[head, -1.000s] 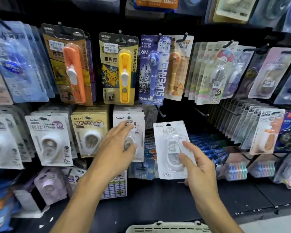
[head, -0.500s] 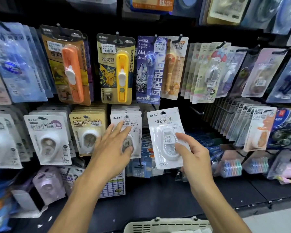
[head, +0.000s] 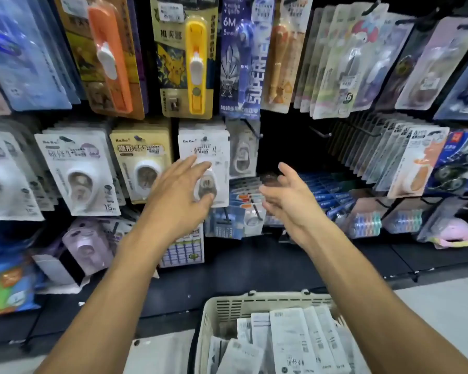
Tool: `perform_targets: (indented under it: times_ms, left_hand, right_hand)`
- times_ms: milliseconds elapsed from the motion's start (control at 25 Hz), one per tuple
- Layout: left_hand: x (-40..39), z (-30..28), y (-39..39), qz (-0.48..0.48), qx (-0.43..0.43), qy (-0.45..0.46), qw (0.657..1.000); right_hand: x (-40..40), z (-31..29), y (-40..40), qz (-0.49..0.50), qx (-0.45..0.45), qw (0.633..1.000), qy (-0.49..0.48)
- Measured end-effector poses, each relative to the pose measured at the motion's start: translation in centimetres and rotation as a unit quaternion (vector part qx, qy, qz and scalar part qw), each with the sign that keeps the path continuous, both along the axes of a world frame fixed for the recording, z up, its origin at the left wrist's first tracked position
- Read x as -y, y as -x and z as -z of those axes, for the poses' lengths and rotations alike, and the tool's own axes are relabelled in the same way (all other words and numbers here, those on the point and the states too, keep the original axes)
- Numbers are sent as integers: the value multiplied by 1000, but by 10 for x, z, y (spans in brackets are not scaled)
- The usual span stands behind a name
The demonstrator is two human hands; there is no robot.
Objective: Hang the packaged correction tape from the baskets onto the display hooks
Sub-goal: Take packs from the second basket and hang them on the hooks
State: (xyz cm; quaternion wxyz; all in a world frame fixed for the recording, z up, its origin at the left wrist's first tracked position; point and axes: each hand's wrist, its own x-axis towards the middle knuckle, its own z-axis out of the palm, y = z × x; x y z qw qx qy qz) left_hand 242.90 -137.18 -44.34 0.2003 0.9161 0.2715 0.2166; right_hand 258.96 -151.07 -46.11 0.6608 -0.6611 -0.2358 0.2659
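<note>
A white correction tape pack point(head: 242, 153) hangs on a display hook point(head: 250, 129) in the middle row, just right of a stack of white BoBo packs point(head: 204, 143). My left hand point(head: 183, 190) lies flat against the front of that stack with its fingers spread. My right hand point(head: 288, 197) hovers below and to the right of the hung pack, with fingers apart and nothing in them. At the bottom, a cream basket point(head: 254, 299) holds several more packs point(head: 289, 341), backs facing up.
Bare hooks point(head: 322, 133) stick out of the dark gap right of the hung pack. Rows of other packaged tapes fill the wall on all sides, including yellow packs point(head: 142, 157) and a slanted row at right point(head: 405, 157). A black shelf point(head: 254, 263) runs below.
My right hand lifted the white pack up to the hook, let go of it and pulled back empty. The view tilted down, bringing the basket into sight. My left hand stayed on the stack.
</note>
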Motion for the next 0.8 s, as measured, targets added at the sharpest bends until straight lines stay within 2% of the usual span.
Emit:
perform_targets:
  times_ms: [120,160,200,240,280,320,360,400,440,520,560,600,680,800]
  left_hand:
    - [9,21,6,28,-49,-4,998]
    - [16,34,5,52,-94,-4,994]
    - [25,50,1,85,-152,-7,985]
    - [38,71,-5,128,-211,-13,969]
    - [52,95,-11,172,-264,-18,949]
    - [67,122,-16,208,-305,-17,929]
    - [81,153,-16,235,-340,-10,910]
    - [96,185,-13,255,-379,-4,889]
    - [108,215,-7,266,-421,-4,867]
    - [121,268,7,277,-492,-32,825]
    - [121,288,11,278,-508,-40,814]
    - [119,300,10,269,-507,-26,819]
    - [113,313,3,220,-469,56,853]
    - [112,329,-6,179,-417,157,877]
  right_hand:
    - [31,60,-3,-13,-13,999,36]
    - [51,90,2,-34,-29,995,85]
    - [74,124,8,-63,1,982,176]
    - [99,156,9,-111,91,945,294]
    - [123,188,5,-166,215,869,414]
    - [144,213,0,-221,309,778,500]
    - [161,229,-6,-261,359,709,547]
    - [177,242,-14,-280,379,676,567]
    - [188,253,-25,-288,397,659,569]
    - [202,271,-47,-325,422,634,561]
    - [205,281,-54,-355,428,629,543]
    - [205,292,-57,-385,429,629,521]
    - [201,317,-44,-431,445,610,494]
    - [189,345,-8,-408,518,606,445]
